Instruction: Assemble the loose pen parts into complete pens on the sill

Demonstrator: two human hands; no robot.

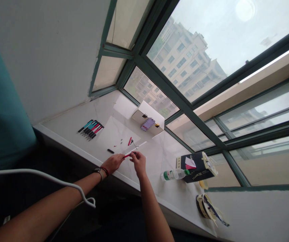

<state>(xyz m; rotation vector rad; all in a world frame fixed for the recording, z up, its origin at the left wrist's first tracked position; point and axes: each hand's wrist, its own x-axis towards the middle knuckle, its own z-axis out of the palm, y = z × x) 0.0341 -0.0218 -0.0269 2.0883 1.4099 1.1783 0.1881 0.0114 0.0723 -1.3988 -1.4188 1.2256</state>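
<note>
Low over the near edge of the white counter, my left hand (pixel 114 162) is closed around one end of a red pen barrel (pixel 127 155). The thumb and fingers of my right hand (pixel 138 163) pinch the barrel's other end; what lies under the fingertips is hidden. A black pen grip (pixel 110 151) lies left of my hands. Just beyond them are a loose red pen part (pixel 130 140) and a thin refill-like stick (pixel 134 144). Several tiny parts (pixel 121 141) are scattered nearby. Farther left lies a row of blue, red and black pens (pixel 91 129).
A white box (pixel 148 114) stands by the window. To the right, a clear bottle with a green cap (pixel 175 174) lies against a dark box (pixel 197 167). Beyond it is a roll-like item with a strap (pixel 206 206). A white cable (pixel 45 177) crosses near my left arm.
</note>
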